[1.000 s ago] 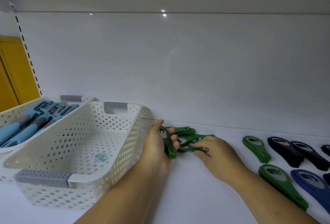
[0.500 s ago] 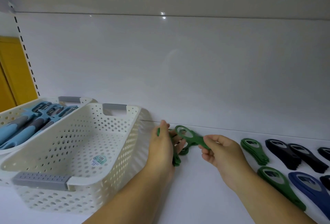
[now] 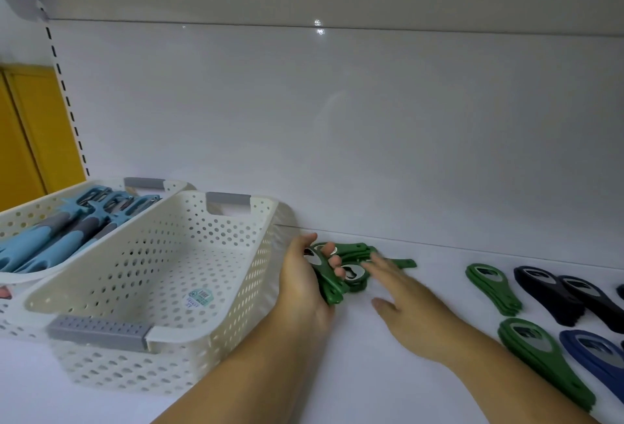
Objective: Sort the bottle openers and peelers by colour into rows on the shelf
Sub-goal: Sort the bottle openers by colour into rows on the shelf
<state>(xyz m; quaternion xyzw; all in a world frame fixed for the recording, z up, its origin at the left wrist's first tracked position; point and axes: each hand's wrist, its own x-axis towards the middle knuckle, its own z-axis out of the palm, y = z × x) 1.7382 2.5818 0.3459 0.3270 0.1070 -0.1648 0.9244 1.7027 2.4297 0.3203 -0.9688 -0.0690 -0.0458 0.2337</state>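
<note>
My left hand (image 3: 304, 283) covers the near ends of the green openers (image 3: 351, 253) it grips, so I cannot count how many are in the bundle; my right hand (image 3: 410, 305) is smeared with blur at the fingertips (image 3: 374, 260), and I cannot tell whether they touch the openers; both my forearms run off the bottom edge; the blue peelers (image 3: 50, 248) in the far basket (image 3: 30, 212) are cut by the left edge, their blades a dark tangle too small to make out; the label (image 3: 200, 298) in the near basket (image 3: 216, 349) is unreadable; at the right edge a blue opener (image 3: 597, 359) and a dark opener (image 3: 620, 290) are cropped.
</note>
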